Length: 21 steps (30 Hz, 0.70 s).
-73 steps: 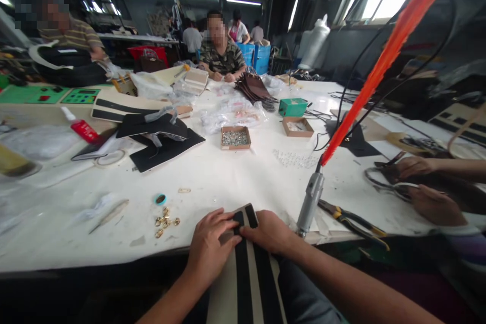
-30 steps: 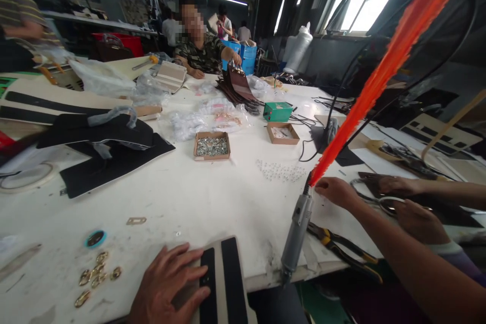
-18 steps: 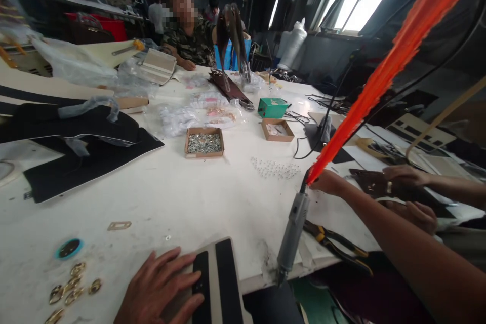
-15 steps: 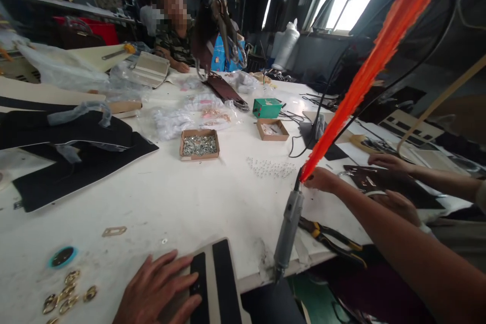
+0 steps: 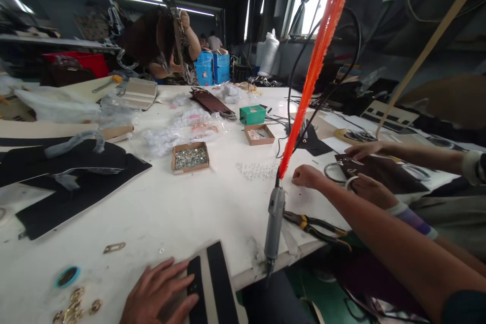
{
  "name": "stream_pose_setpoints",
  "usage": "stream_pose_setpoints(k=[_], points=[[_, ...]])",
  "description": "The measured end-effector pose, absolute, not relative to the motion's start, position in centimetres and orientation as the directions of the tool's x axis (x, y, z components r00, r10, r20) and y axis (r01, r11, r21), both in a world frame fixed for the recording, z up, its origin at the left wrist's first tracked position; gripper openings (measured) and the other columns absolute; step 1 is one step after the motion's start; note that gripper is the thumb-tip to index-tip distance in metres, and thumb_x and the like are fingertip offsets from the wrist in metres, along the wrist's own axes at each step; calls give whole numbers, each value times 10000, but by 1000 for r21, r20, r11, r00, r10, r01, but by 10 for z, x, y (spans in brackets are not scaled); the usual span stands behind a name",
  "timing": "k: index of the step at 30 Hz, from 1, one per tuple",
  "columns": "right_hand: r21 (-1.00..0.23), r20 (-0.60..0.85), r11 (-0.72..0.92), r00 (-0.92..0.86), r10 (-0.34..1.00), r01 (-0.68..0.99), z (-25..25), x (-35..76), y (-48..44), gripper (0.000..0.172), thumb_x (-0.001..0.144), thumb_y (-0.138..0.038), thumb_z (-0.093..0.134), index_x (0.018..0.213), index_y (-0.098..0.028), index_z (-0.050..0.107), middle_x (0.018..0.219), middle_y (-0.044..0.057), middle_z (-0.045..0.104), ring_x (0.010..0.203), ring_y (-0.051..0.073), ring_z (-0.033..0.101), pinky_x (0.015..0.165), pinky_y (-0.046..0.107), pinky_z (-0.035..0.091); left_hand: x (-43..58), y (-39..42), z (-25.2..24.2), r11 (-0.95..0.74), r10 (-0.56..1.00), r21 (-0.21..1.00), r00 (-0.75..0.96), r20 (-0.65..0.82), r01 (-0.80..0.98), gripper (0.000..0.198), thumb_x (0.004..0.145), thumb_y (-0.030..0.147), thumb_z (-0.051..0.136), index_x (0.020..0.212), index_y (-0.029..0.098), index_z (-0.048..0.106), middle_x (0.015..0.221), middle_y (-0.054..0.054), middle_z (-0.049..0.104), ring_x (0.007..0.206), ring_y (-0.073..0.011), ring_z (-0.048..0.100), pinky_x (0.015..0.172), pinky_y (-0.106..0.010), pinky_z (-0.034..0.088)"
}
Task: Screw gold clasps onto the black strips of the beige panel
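My left hand (image 5: 161, 291) rests, fingers spread, on a black and cream striped panel (image 5: 217, 276) at the table's front edge. To the right, my right hand (image 5: 308, 177) is over the white tabletop with its fingers curled in; whatever they hold, if anything, is hidden. Beside it hangs a grey electric screwdriver (image 5: 274, 225), pointing down from an orange coiled cord (image 5: 304, 96). Small screw-like pieces (image 5: 256, 171) are scattered just left of my right hand. Pliers with black and yellow handles (image 5: 319, 228) lie below that forearm.
A carton of metal pieces (image 5: 190, 157), a shallow box (image 5: 259, 134) and a green box (image 5: 252, 115) stand mid-table. Gold fittings (image 5: 74, 309) lie front left, black panels (image 5: 76, 182) farther back. A co-worker's hands (image 5: 374, 192) handle a brown piece at right. Another person lifts a brown bag opposite.
The view has shifted. My right hand now shows clear of the screwdriver, fingers curled. My left hand stays on the panel. The person opposite has moved the brown bag leftward.
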State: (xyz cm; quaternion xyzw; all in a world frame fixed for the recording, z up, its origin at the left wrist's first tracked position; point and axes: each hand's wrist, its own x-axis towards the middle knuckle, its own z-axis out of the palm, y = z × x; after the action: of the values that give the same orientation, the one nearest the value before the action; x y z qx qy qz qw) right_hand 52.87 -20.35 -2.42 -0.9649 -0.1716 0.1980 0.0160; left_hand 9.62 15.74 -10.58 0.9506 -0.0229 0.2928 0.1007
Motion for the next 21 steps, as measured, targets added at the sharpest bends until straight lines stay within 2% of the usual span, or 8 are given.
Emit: stream_pose_setpoints(k=[5, 11, 15, 21], points=[[-42, -382, -938, 862, 333, 344, -19, 530, -197, 280, 1032, -389, 703, 1205, -169, 712, 1242, 85, 717, 1093, 239, 706, 954, 445, 613, 93, 150, -99, -983, 34, 168, 833, 552, -72, 251, 886, 557, 779, 1043, 364, 807, 1194, 27, 825, 1144, -306, 739, 987, -479, 576], [-6, -474, -936, 823, 312, 351, -18, 539, -190, 266, 1037, -395, 697, 1150, -156, 718, 1132, 65, 738, 964, 202, 724, 869, 394, 632, 91, 145, -97, -984, 43, 166, 838, 544, -58, 260, 933, 561, 736, 1061, 342, 793, 1202, 18, 818, 1185, -292, 711, 1060, -478, 511], [-41, -520, -939, 796, 311, 341, -20, 544, -191, 269, 1040, -397, 694, 1148, -151, 717, 1119, 64, 740, 938, 193, 726, 840, 373, 636, 91, 146, -99, -986, 32, 153, 839, 543, -62, 261, 955, 565, 710, 1073, 346, 788, 1212, 18, 815, 1204, -295, 700, 1069, -493, 493], [-124, -508, -948, 802, 315, 293, -23, 546, -194, 309, 1035, -391, 701, 1236, -156, 700, 1230, 87, 717, 1027, 224, 721, 887, 408, 635, 92, 154, -108, -989, -12, 115, 839, 544, -88, 271, 916, 576, 748, 1068, 358, 800, 1225, 21, 814, 1192, -307, 717, 1032, -508, 544]])
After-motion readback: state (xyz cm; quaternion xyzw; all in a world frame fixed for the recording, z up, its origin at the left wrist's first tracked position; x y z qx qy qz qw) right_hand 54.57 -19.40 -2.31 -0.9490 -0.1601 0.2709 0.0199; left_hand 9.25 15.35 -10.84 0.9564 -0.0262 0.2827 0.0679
